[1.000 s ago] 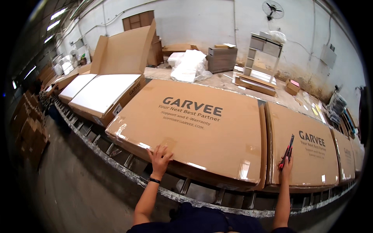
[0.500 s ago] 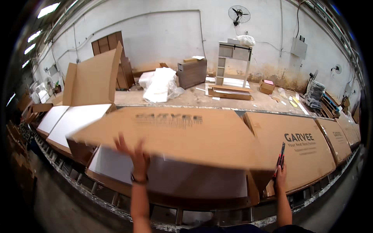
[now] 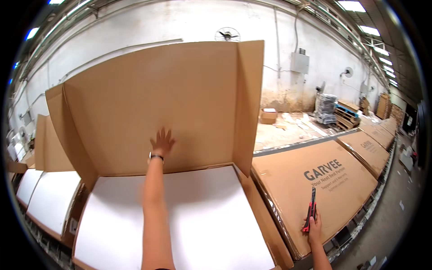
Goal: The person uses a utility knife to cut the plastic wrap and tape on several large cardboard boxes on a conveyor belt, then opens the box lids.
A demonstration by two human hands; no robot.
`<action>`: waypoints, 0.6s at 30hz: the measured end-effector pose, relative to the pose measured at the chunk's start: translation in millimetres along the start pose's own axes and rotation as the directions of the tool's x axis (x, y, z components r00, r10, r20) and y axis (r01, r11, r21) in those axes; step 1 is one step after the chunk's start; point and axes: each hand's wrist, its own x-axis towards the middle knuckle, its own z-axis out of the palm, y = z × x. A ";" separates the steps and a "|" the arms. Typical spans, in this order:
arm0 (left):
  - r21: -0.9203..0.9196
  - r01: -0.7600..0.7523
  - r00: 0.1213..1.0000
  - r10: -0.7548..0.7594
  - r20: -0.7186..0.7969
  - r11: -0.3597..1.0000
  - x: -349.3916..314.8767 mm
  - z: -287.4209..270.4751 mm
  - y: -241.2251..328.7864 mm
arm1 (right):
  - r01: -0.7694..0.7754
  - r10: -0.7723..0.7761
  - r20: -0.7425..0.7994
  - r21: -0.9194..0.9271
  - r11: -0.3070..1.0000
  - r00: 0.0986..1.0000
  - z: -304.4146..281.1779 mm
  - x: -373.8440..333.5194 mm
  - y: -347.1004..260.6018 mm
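In the head view, the large carton (image 3: 262, 211) directly before the person now stands open: its lid (image 3: 157, 103), flat one second ago and half raised at the middle frame, is upright with its inner side toward the person. The white layer (image 3: 211, 220) inside, only partly seen before, is now mostly uncovered. The left hand (image 3: 162, 142), earlier at the lid's near edge, has its fingers spread and grips nothing; it is at the lid's inner face, though contact is hard to tell. The right hand (image 3: 314, 223) keeps its grasp on a red and black utility knife (image 3: 311, 210), blade end up, over the closed carton (image 3: 315, 180) on the right. The view has turned rightward, showing more of the row of cartons.
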 end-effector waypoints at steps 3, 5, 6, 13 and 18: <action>-0.205 0.093 0.995 -0.097 -0.008 0.974 -2.5 133.8 33.5 | -0.026 0.026 -0.032 -0.017 1.000 0.999 7.9 -0.8 0.1; -0.225 0.128 0.991 -0.134 -0.014 0.966 1.1 152.4 65.0 | -0.049 0.048 -0.019 -0.061 0.997 0.999 2.1 5.7 7.7; -0.222 0.152 0.986 -0.164 -0.040 0.963 11.1 155.8 64.1 | -0.073 0.071 -0.027 -0.076 0.994 0.997 5.2 5.6 6.8; -0.060 0.020 0.998 -0.016 0.060 0.998 45.1 240.3 -0.9 | -0.102 0.106 0.016 -0.152 0.983 0.994 9.8 7.7 5.0; -0.295 0.110 0.948 -0.011 0.318 0.949 16.9 207.1 31.3 | -0.148 0.146 -0.028 -0.144 0.978 0.989 12.3 4.5 4.6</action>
